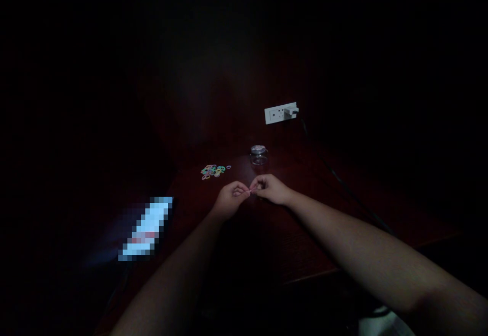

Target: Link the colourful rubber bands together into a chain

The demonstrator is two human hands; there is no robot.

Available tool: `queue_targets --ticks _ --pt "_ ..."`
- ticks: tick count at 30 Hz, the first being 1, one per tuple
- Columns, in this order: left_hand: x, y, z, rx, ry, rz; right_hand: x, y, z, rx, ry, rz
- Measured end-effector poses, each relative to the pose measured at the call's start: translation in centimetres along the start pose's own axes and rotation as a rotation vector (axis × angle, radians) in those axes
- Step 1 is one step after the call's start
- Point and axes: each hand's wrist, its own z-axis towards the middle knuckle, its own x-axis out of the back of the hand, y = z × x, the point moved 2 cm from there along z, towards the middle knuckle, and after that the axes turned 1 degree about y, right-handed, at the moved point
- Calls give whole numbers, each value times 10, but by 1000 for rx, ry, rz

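My left hand [231, 198] and my right hand [270, 188] meet over the dark red table [305, 244]. Between their pinched fingertips is a small pink band [250, 190], held from both sides. Just beyond my left hand lies a loose pile of colorful small bands [211, 171], several of them overlapping. A clear round jar [259, 156] with a lid stands upright behind my right hand, not touched by it. Whatever is inside the jar cannot be made out.
A lit, pixelated screen [147, 229] is at the left. On the back wall is a white socket plate [274, 114] with a plug in it, its dark cable [335, 174] running down to the right. The surroundings are very dark.
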Motion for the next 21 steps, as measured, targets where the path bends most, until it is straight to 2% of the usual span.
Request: queue_targets --ticks 11,21 --pt "3 2 -1 77 24 37 8 0 1 -16 -30 -80" --pt "4 0 -1 48 -22 9 6 0 2 11 -44 -100"
